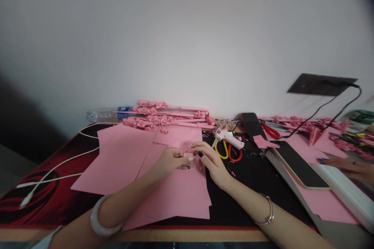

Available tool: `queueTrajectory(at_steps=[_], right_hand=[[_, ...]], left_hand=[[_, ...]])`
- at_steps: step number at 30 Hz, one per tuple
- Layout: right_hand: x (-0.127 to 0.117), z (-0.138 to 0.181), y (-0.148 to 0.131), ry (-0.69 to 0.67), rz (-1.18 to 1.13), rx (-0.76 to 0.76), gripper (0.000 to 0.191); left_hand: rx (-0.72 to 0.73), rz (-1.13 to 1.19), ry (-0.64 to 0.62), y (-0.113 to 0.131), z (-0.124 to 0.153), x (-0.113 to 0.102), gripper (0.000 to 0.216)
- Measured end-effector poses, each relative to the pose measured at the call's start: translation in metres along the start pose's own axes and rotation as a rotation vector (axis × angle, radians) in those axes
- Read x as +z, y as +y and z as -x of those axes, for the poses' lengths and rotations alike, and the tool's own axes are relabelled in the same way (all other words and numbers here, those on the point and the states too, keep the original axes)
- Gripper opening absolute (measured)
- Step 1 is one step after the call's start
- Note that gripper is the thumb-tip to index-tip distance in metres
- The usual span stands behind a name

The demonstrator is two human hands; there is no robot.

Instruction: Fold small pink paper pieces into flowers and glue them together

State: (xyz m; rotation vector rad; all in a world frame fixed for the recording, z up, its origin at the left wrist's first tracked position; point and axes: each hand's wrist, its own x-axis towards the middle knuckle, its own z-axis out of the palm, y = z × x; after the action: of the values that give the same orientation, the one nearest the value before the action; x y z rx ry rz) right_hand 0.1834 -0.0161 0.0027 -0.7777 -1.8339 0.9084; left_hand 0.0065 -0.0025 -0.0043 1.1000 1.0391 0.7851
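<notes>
My left hand point(172, 161) and my right hand point(212, 159) meet at the middle of the table, fingertips pinched together on a small pink paper piece point(188, 155). Both hands hover over large pink paper sheets point(128, 159) spread on a dark mat point(248, 186). A white bangle sits on my left wrist and a thin metal bracelet on my right. Just beyond my right hand lie a pink-and-white glue gun point(228, 137) and yellow and red scissors point(229, 151).
Finished pink paper flower stems point(166, 116) and a plastic bottle point(102, 114) lie along the wall. White cables point(55, 169) trail at the left. A black phone point(302, 165) lies at the right, where another person's hand point(347, 167) rests near more pink paper.
</notes>
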Motion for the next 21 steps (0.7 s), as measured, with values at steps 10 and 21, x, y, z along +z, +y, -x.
queueTrajectory(at_steps=[10,21], right_hand=[[-0.0002,0.001,0.0012,0.031,0.006,0.026,0.033],[0.001,-0.001,-0.0009,-0.006,-0.007,-0.001,0.034]], left_hand=[[-0.006,-0.006,0.014,0.0032,0.0018,0.0015,0.028],[0.037,-0.038,-0.02,-0.0025,-0.0003,-0.0006,0.03]])
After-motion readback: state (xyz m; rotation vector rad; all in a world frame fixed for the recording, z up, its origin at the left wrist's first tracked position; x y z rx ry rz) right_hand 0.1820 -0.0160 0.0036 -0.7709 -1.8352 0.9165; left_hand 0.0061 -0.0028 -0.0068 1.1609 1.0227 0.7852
